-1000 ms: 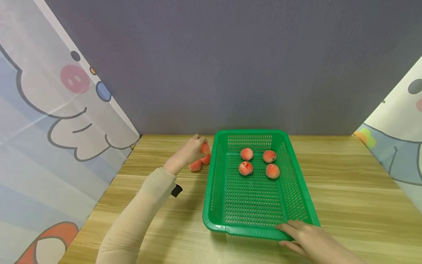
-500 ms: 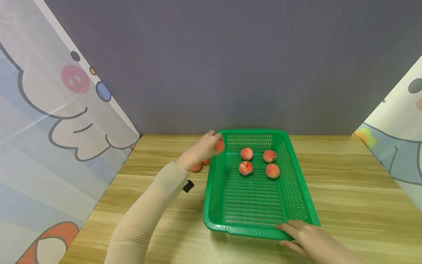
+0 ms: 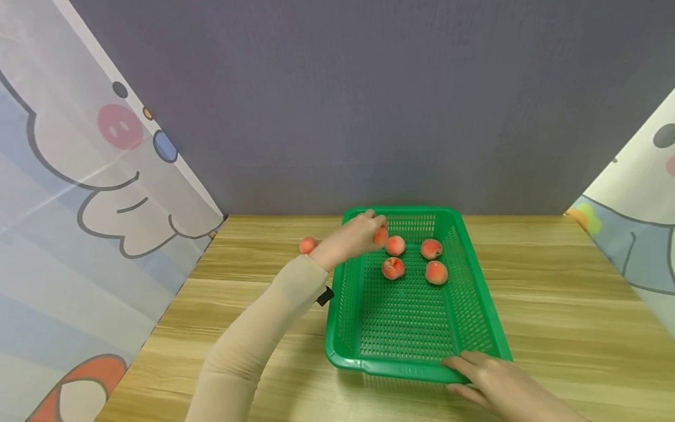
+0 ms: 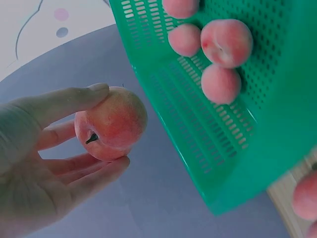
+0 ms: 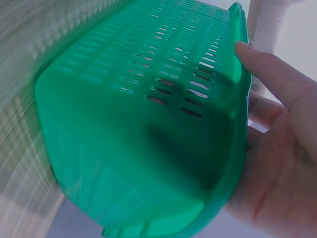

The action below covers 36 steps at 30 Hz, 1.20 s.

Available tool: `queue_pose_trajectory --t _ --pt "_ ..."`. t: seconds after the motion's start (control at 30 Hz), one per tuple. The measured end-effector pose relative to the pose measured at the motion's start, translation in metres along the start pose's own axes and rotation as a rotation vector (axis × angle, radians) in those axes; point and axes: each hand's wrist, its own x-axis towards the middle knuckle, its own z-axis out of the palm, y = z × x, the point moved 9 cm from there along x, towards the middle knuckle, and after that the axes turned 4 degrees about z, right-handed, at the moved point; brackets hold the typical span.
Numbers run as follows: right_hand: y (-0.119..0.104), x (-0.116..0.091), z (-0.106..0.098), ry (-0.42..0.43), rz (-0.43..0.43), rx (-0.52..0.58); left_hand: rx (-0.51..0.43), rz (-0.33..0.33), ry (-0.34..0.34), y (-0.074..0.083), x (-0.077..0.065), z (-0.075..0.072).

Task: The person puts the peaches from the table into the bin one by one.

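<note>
My left hand [image 3: 356,235] holds a peach [image 3: 380,235] above the back left part of a green plastic basket [image 3: 411,370]. In the left wrist view, the thumb and fingertips pinch this peach [image 4: 113,124] from opposite sides, and its dark stem end shows. Several other peaches [image 3: 436,273] lie on the basket floor towards the back. At the front right corner, my right hand [image 3: 493,378] grips the basket rim, fingers reaching over it and thumb on the outer side. The right wrist view shows the thumb pressed against the outer wall of the basket [image 5: 148,124].
Left of the basket, a loose peach [image 3: 308,245] sits on the wooden table [image 3: 554,305], partly behind my left wrist. A grey partition [image 3: 343,117] rises at the table's back edge. Cartoon-printed sheets [image 3: 63,205] hang at both sides.
My left hand has carried the peach rightward from beside the basket, over its left rim, to above its inside. The right hand and the basket have stayed in place.
</note>
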Motion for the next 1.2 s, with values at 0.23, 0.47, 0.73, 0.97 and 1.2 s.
queue_pose_trajectory --t 0.23,0.47,0.73,0.97,1.2 --pt "-0.001 0.000 -0.001 0.015 -0.010 -0.001 -0.001 0.040 -0.010 0.018 0.012 0.003" --pt "0.001 0.000 0.000 -0.002 0.003 -0.010 -0.008 0.036 -0.074 0.031 0.021 0.011" --pt "0.003 -0.001 0.002 -0.028 0.027 -0.030 -0.036 0.096 -0.049 0.053 0.028 0.015" --pt "0.001 0.000 0.002 -0.029 0.020 -0.024 -0.028 0.163 -0.072 0.074 0.035 0.024" --pt "0.001 0.002 0.003 -0.040 0.009 -0.007 0.039 0.167 -0.163 0.089 0.042 0.041"
